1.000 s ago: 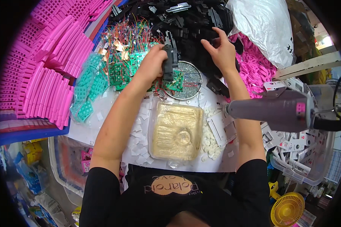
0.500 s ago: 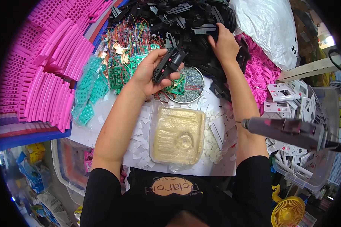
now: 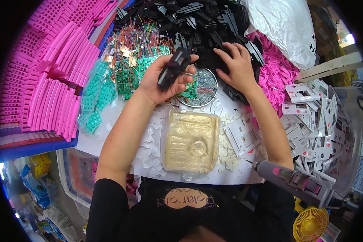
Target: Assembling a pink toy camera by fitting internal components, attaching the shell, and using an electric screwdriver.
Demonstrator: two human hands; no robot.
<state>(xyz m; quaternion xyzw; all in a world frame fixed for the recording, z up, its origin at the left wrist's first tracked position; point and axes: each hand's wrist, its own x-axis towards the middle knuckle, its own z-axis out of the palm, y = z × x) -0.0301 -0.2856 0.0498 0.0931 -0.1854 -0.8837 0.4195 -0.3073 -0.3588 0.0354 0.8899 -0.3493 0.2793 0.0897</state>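
In my left hand (image 3: 154, 84) lies a black plastic housing (image 3: 174, 69), tilted, with the fingers curled around it. My right hand (image 3: 238, 68) has its fingers apart and nothing visible in them. It hovers over or touches the near right side of a heap of black plastic parts (image 3: 197, 22); contact is hard to tell. Below the housing is a round dish of small metal screws (image 3: 207, 82), with a green circuit board (image 3: 188, 89) at its left side. A yellowish plastic-wrapped block (image 3: 189, 141) with a round hollow rests on the white table in front of me.
Wired circuit boards (image 3: 135, 70) and a bag of teal keypads (image 3: 96, 94) lie left, beside stacked pink parts (image 3: 48, 101). An electric screwdriver (image 3: 290, 179) hangs by my right forearm. White panels (image 3: 310, 117), pink pieces (image 3: 270, 76) and a white bag (image 3: 284, 28) occupy the right.
My right hand has drawn back toward me from deeper in the black heap. My left hand has turned the housing slightly. The screwdriver has swung lower, away from my forearm.
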